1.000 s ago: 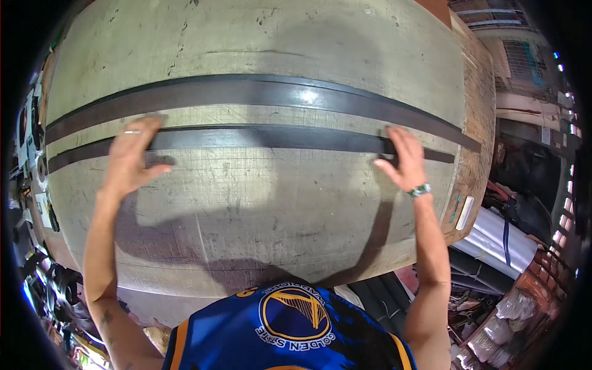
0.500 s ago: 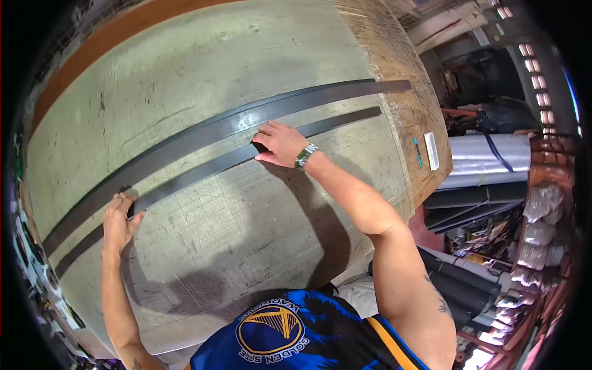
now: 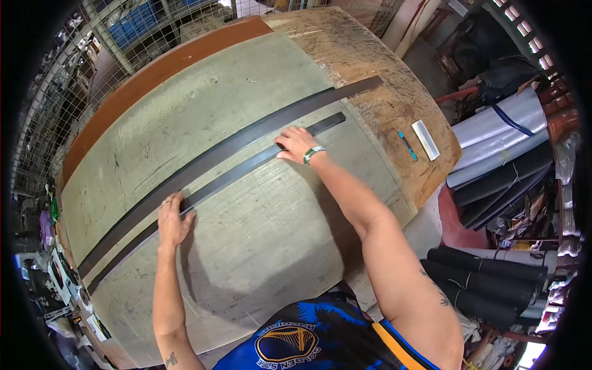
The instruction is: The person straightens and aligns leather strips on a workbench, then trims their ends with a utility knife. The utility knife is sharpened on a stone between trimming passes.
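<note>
A long, narrow dark strip [image 3: 231, 177] lies slantwise over the grey-green sheet on the table. My left hand [image 3: 174, 223] grips it towards its left part, thumb on the near edge and fingers on the far edge. Nearer its right end, my right hand [image 3: 297, 145], with a patterned band at the wrist, pinches the same strip between thumb and fingers. Just beyond it runs a wider dark strip [image 3: 246, 134], almost parallel, its right end resting on bare wood. My palms hide short stretches of the narrow strip.
The grey-green sheet [image 3: 265, 228] covers most of the worn wooden table [image 3: 364, 49]. At the right lie a blue cutter-like tool [image 3: 407, 146] and a white oblong piece [image 3: 425, 140]. Rolls of dark material [image 3: 487, 280] stand beside the table; a wire mesh [image 3: 111, 43] is behind it.
The view has shifted, showing more of the table's far side. Both my hands have moved rightward along the narrow strip, and my right hand is closer to its right end.
</note>
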`<state>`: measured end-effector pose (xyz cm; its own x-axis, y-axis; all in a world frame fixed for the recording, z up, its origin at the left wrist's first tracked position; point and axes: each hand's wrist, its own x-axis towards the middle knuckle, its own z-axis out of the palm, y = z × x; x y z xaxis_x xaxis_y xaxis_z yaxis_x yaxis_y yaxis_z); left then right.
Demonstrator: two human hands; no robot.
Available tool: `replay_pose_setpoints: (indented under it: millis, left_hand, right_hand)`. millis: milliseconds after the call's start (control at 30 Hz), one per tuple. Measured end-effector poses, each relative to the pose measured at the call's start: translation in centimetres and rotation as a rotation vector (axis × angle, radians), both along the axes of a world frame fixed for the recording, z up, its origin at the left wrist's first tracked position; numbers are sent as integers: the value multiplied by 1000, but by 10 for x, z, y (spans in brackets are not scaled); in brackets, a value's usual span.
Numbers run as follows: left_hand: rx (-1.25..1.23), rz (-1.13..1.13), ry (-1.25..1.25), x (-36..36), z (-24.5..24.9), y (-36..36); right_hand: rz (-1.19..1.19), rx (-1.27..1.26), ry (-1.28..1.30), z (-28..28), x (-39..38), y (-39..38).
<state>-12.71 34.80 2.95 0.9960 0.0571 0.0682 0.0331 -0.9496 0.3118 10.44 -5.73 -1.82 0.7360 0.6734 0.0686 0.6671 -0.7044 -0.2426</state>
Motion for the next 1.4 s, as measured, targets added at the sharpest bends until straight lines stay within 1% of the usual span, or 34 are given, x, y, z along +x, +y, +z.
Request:
replay_pose_setpoints:
  millis: [33,100,200,300,367,433,533,633,667,767,933,1000,1067,1133,1167,1200,1233,1267,1300,1333,1367,1400]
  left_hand:
    - [22,-27,-55,10,-4,-22]
    - [-18,-19,-79,31,-7,-74]
    - [-54,-35,-46,67,-1,-160]
    - [-81,-85,-90,122,-7,-248]
    - [-154,-118,-86,165,-10,-300]
    - [-203,-98,-89,205,-17,-341]
    - [-173,-20,-26,245,-34,-380]
    - [-55,-106,-18,255,-44,-391]
    - [-66,-104,-45,255,-47,-391]
    - [-150,-41,82,258,-38,-391]
    - [-220,-30,-15,254,-39,-391]
    - [-228,-55,-63,250,-40,-392]
    - [-256,-29,14,247,-44,-399]
    - [-254,7,39,243,-48,-410]
    - [-216,46,22,242,-55,-414]
    - [-265,109,-60,236,-64,-417]
    - [-263,99,-71,240,-71,-418]
    - [-277,94,40,239,-58,-415]
    - [-117,26,-74,236,-77,-409]
    - [-22,2,-203,219,-75,-398]
    - [-29,15,-198,210,-76,-387]
    - [-22,5,-185,198,-78,-376]
  right_hand:
    - [-19,-2,-19,1,10,-21]
    - [-27,7,-45,5,31,-65]
    - [-22,39,-48,-1,60,-128]
    - [-80,82,-43,3,86,-183]
    - [-154,120,0,0,82,-208]
    - [-207,157,40,3,85,-230]
    - [-190,202,61,6,84,-244]
    - [-189,296,85,6,83,-248]
    - [-201,332,89,4,84,-248]
    - [-224,432,129,-4,85,-248]
    - [-206,540,164,-9,88,-240]
    - [-177,539,109,-3,87,-232]
    - [-105,563,72,15,83,-220]
    - [-48,569,101,24,72,-204]
    - [28,602,125,25,67,-182]
    - [78,553,140,20,63,-166]
    - [138,506,144,10,62,-157]
    - [159,521,170,-5,60,-149]
    - [161,528,187,-20,56,-145]
    - [162,492,146,-24,50,-141]
    - [143,445,99,-24,47,-139]
    - [173,397,51,-24,40,-141]
